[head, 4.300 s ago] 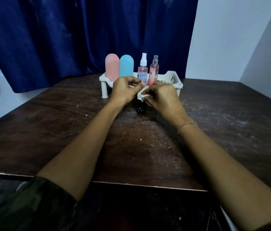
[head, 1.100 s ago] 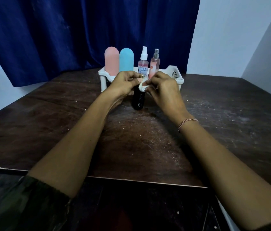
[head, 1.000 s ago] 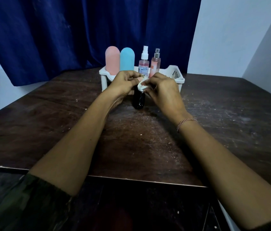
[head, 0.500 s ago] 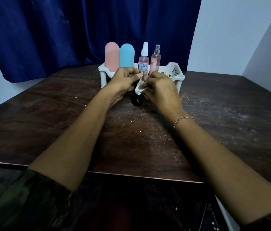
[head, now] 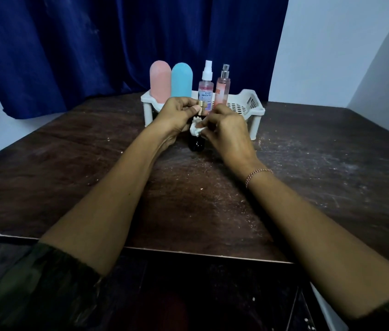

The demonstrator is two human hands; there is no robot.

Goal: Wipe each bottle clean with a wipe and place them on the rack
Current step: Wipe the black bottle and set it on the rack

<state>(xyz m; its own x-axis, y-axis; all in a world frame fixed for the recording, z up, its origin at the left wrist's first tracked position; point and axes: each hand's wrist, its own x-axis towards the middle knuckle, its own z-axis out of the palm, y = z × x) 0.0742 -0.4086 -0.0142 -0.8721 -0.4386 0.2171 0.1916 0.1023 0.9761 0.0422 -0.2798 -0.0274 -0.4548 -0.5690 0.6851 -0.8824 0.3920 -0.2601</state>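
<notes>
A scratched dark wooden table (head: 308,175) is standing before a deep blue curtain (head: 93,44). Just in front of the white plastic rack (head: 248,107), the left hand (head: 176,114) is pinching the gold cap of a small dark bottle (head: 196,145), holding it upright. The right hand (head: 227,132), fingers curled, is pressing a crumpled white wipe (head: 196,130) against its neck. A pink rounded bottle (head: 159,80), a blue rounded bottle (head: 181,80), a white-nozzled spray bottle (head: 206,84) and a silver-topped spray bottle (head: 223,89) are standing on the rack.

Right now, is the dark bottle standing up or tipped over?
Standing up. The dark bottle has its gold cap on top; the left hand holds it.
</notes>
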